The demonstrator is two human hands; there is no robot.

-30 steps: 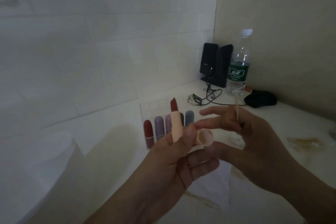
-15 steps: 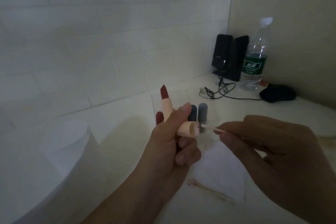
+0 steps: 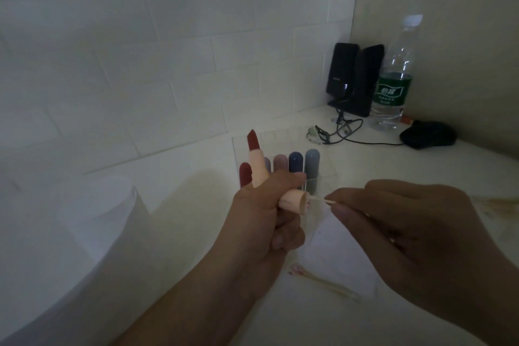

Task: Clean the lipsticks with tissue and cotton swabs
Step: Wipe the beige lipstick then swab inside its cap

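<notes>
L hand grips lipstick and cap; R hand pinches swab in cap. Risk: exposed tip smears if grip shifts.

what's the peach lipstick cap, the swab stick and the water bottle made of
Peach cap: looks like matte moulded plastic, an even dull surface with no glints. Swab stick: pale tan and thin, probably wood or bamboo, though rolled paper is possible. Water bottle: clear glossy plastic, see-through with bright highlights and a green label.
</notes>
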